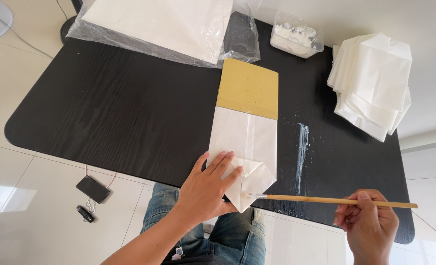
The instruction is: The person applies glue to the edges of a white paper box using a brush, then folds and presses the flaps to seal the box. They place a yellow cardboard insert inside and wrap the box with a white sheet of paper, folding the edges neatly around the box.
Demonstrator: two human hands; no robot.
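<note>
My left hand (209, 184) flat, fingers spread, pressing folded end of white paper bag (245, 147) lying on black wooden table (119, 113), near edge; my right hand (367, 223) pinching thin wooden brush (335, 200), bristles touching bag's folded flap; yellow cardboard insert (249, 88) sticking out of bag's far end; stack of folded white bags (372, 81) far right

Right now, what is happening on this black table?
A person's left hand presses a folded white paper bag, wrapped around yellow cardboard, on the black table. The right hand holds a thin brush, its tip at the folded bottom flap. A paste tub and finished folded bags lie beyond.
</note>
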